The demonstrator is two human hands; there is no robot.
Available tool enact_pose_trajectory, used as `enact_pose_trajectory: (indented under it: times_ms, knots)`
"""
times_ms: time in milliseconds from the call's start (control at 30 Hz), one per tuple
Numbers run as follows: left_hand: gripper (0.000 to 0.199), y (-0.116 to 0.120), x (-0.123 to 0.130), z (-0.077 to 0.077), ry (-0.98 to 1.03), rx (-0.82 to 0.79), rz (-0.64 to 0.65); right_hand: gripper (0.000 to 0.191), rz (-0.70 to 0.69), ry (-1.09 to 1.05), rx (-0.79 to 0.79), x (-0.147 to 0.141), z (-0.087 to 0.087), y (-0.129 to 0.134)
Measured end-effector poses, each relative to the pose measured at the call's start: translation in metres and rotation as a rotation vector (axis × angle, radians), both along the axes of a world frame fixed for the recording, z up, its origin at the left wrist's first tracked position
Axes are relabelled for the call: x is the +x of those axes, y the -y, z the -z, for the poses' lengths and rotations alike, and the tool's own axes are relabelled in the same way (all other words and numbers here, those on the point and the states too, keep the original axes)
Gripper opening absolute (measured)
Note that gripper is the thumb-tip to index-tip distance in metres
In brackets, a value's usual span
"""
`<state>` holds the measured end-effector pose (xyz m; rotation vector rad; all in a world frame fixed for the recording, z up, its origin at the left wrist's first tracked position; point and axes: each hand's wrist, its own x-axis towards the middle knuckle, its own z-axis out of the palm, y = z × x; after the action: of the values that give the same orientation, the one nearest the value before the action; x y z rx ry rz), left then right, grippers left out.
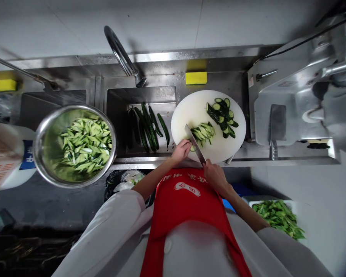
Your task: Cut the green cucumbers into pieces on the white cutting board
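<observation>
My right hand (213,176) is wrapped round the handle of a kitchen knife (196,145), whose broad blade slants across a round white cutting board (180,111). On the near left part of the board, the curled fingers of my left hand (182,150) press on a cucumber piece (193,148) beside the blade. Most of that piece is hidden by the fingers and knife. Just right of the blade lies a small heap of cucumber strips (203,132). Farther back on the board is a pile of thick cucumber slices (223,115) with dark green skin.
Whole cucumbers (150,129) lie in the sink (167,94) under a curved tap (121,54). Left is a steel bowl (37,154) of cut cucumber. A yellow sponge (196,78) sits behind the board. A cleaver (277,123) rests at right, above a basket of leafy greens (279,217).
</observation>
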<state>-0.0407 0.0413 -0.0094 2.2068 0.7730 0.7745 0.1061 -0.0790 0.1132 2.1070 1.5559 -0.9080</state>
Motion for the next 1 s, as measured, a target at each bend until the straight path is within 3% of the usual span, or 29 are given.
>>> enact_pose_trajectory:
  times_ms: [200,367,700,1000]
  knots:
    - [0.027,-0.015,-0.023,0.001,-0.113,0.004,0.223,0.034,0.004,0.013,0.032,0.001,0.015,-0.002]
    - [0.031,-0.027,-0.027,0.000,-0.301,0.064,0.387,0.033,0.004,0.005,0.036,0.002,0.016,-0.001]
    - [0.032,-0.029,-0.021,0.002,-0.314,0.100,0.381,0.033,-0.010,0.032,0.016,-0.001,0.000,0.003]
    - [0.030,-0.028,-0.020,0.001,-0.289,0.079,0.369,0.033,-0.007,0.017,0.016,-0.006,0.000,-0.002]
